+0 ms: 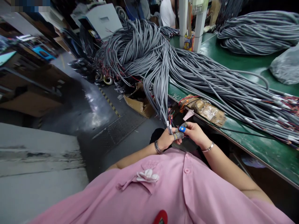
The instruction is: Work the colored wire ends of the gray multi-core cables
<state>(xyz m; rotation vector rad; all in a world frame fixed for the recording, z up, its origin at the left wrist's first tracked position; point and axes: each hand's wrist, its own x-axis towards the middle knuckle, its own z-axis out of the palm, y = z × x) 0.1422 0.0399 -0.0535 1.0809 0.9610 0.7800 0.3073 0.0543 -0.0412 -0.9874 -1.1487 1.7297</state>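
Just in front of my body both hands meet at the end of a grey cable [170, 129]. My left hand [167, 139] is closed round this cable, with a finger cover on at least one finger. My right hand [193, 132] pinches close beside it, with finger covers and something blue at the thumb. Thin wires seem to lie between the fingers, too small to make out. Coloured wire ends [170, 116] stick out of other cables just above my left hand. Those cables hang down over the table edge from a large grey bundle [140, 46].
The bundle stretches along the green table [263, 149] to the right. A taped wooden block [207, 110] with red wires sits at its near edge. A cardboard box [137, 101] stands on the floor. Another cable coil [259, 32] and a plastic bag [287, 67] lie farther back. A person [167, 14] is behind.
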